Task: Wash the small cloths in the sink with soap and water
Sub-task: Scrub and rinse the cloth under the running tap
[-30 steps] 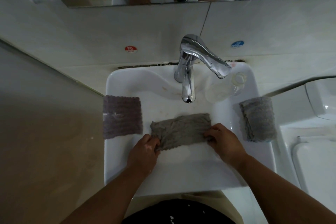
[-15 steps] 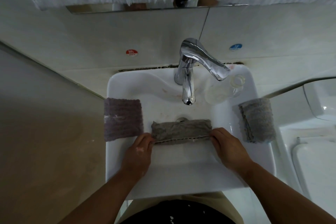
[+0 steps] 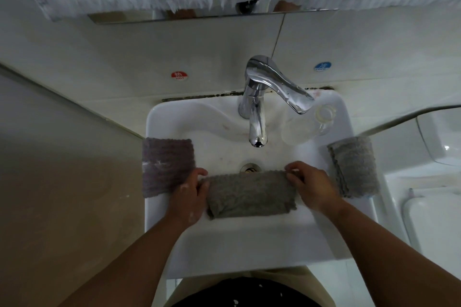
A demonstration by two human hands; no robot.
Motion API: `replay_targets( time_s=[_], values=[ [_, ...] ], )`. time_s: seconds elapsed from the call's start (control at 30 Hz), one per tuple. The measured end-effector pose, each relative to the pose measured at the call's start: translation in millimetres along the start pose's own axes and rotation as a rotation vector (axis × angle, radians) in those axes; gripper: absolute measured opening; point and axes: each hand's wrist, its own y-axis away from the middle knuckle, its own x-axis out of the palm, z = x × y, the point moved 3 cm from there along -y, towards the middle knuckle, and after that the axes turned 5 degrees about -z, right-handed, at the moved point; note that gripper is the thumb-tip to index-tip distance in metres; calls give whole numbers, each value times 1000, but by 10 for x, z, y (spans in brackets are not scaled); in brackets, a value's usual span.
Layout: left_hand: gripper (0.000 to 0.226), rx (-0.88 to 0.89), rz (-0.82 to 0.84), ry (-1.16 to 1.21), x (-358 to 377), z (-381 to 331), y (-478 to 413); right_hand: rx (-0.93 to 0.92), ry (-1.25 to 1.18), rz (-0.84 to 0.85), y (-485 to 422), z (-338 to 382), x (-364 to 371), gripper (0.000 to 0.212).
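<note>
Gripping the cloth [image 3: 249, 194] by its ends, left hand [image 3: 190, 190] and right hand [image 3: 313, 188] hold it over the sink's [image 3: 249, 244] front edge.

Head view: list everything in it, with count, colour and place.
grey textured washcloth: one, grey, in the basin.
purplish-grey ribbed cloth: one, purplish-grey, draped over the sink's left rim.
grey fluffy cloth: one, grey, on the right rim.
white ceramic sink: one, white, centre.
chrome tap: one, silver, sink's back.
clear plastic bottle: one, transparent, lying right of the tap.
round red sticker: one, red, wall, left of tap.
round blue sticker: one, blue, wall, right.
left-hand grip: one, pinching washcloth's left end.
right-hand grip: one, pinching its right end.
</note>
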Motion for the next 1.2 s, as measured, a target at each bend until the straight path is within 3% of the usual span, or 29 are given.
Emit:
replay_targets(
  time_s=[0.2, 0.27, 0.37, 0.53, 0.93, 1.07, 1.2],
  values=[
    [30, 86, 72, -67, 72, -58, -45, -41, -7, -79, -87, 24, 43, 18],
    [32, 133, 115, -155, 144, 2, -28, -111, 57, -146, -43, 13, 22, 19],
    [45, 119, 149, -222, 219, 77, -2, -166, 204, -95, 81, -7, 119, 10],
    [54, 129, 96, -246, 216, 86, -24, -156, 350, 93, 196, -114, 275, 50],
    [71, 258, 108, -320, 190, 188, -30, -283, 404, 69, 325, -246, 338, 70],
    [68, 255, 85, -308, 199, 172, -50, -214, 380, 67, 295, -255, 288, 76],
    [69, 210, 52, -253, 198, 175, 0, 109, 237, -124, 266, -131, 216, 56]
  ],
)
